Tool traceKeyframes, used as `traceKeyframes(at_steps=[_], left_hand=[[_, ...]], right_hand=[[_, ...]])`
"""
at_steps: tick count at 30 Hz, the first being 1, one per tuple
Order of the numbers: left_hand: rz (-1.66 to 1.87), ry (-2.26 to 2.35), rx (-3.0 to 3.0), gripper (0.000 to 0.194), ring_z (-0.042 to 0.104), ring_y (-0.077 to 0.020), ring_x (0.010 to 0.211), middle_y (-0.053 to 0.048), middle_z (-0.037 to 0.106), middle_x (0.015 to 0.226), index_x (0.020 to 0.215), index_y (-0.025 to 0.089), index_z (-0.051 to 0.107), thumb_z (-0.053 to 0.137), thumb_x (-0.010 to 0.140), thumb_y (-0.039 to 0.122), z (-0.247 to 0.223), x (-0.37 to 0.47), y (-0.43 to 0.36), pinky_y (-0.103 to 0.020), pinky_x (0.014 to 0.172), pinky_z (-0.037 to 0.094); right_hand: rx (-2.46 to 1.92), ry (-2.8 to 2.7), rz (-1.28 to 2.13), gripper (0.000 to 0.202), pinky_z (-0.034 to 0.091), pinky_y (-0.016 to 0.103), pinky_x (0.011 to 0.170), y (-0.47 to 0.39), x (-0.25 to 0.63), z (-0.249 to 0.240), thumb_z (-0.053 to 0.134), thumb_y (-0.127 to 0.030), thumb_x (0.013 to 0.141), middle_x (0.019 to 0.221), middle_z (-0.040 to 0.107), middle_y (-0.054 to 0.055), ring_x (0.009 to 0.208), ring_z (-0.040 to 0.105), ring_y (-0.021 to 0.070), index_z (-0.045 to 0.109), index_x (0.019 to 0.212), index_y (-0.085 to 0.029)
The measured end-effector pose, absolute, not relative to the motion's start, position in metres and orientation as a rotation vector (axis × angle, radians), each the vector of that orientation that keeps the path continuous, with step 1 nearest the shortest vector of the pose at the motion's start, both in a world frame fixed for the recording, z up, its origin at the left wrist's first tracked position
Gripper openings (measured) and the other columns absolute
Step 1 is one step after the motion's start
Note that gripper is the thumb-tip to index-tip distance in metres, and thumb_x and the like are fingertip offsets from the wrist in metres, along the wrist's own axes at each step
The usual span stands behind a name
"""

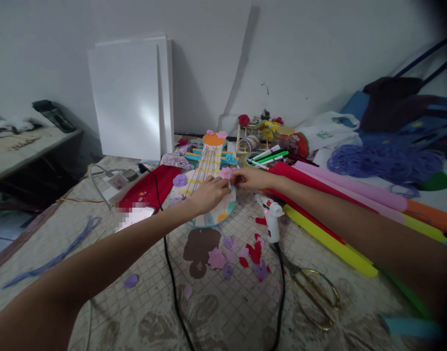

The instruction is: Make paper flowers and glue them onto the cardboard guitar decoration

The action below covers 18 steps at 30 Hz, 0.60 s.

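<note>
A decorated paper craft guitar (203, 175) lies on the table, with strings, yellow stripes and paper flowers on it. My left hand (213, 192) rests over its body, fingers bent and close together; what is under the fingertips is hidden. At the guitar's right edge, by a pink paper flower (225, 173), my right hand (245, 177) has its fingers drawn into a pinch. Anything between them is too small to tell. A purple paper flower (180, 181) sits on the guitar's left side. Below my right forearm lies a white glue gun (272, 222) with a glowing red light.
Gold-handled scissors (314, 297) and loose paper petals (216, 258) lie near the front. A black cord (171, 273) crosses the table. Rolled coloured paper (329, 239), purple yarn (384, 163) and markers (269, 155) are at right; white boards (130, 97) lean against the wall.
</note>
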<state>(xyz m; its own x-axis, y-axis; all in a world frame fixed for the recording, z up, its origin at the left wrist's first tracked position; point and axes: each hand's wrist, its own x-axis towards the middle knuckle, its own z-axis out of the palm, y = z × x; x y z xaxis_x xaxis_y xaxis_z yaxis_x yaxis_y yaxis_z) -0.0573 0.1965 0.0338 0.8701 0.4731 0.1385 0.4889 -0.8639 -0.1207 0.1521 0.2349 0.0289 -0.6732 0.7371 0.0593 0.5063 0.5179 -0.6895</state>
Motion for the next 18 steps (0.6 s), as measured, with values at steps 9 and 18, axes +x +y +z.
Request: traceKeyframes(at_steps=[9,18], left_hand=[[-0.151,-0.742,-2.888,0.020,0.053,-0.0205,0.095,-0.010,0.060,0.100,0.096,0.013,0.061,0.042,0.088,0.014,0.033,-0.055,0.195,-0.034,0.079,0.036],[-0.412,-1.041,-2.915,0.018,0.054,-0.0203,0.099,-0.007,0.060,0.103,0.098,0.015,0.058,0.049,0.083,0.014,0.036,-0.062,0.191,-0.034,0.085,0.039]], right_hand=[[-1.096,-2.337,0.953,0.015,0.040,0.023,0.057,0.234,0.146,0.016,0.061,-0.019,0.066,0.067,0.055,-0.004,0.061,0.051,0.0119,0.052,0.078,-0.018],[-1.147,-2.374,0.931,0.021,0.038,0.024,0.056,0.237,0.146,0.015,0.064,-0.017,0.064,0.068,0.053,-0.003,0.061,0.048,0.0125,0.049,0.079,-0.018]])
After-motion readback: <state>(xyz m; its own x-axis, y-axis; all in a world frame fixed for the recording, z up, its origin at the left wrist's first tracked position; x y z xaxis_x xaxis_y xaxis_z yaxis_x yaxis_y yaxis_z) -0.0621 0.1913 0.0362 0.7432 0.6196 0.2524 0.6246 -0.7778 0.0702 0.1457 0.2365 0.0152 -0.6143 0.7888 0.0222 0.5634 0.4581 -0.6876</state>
